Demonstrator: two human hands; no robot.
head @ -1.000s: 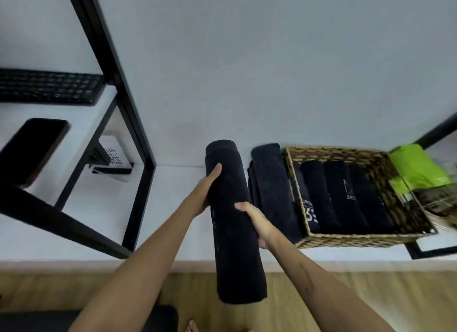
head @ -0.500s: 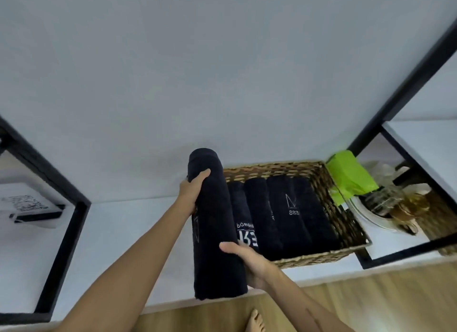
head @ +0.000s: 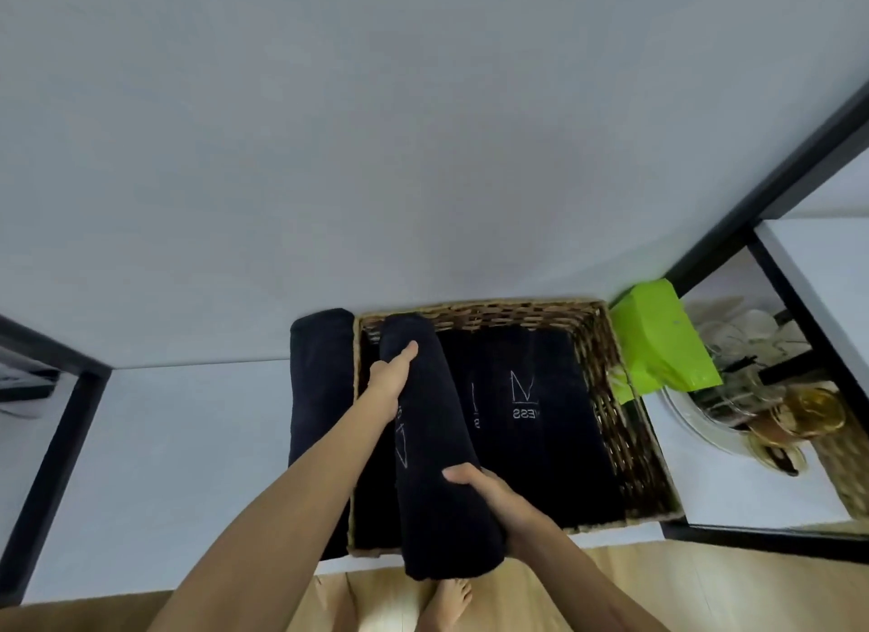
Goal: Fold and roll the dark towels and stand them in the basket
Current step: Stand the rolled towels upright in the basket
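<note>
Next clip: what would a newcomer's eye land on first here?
The long rolled towel held at both ends, left hand at the far end, right hand at the near end, over the left side of the wicker basket. Next, the bright green packet right of the basket.

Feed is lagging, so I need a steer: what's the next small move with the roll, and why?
Probably lower the rolled towel into the basket, at its left end. Both the left hand and right hand hold it above that slot, beside the towels already in the basket.
</note>
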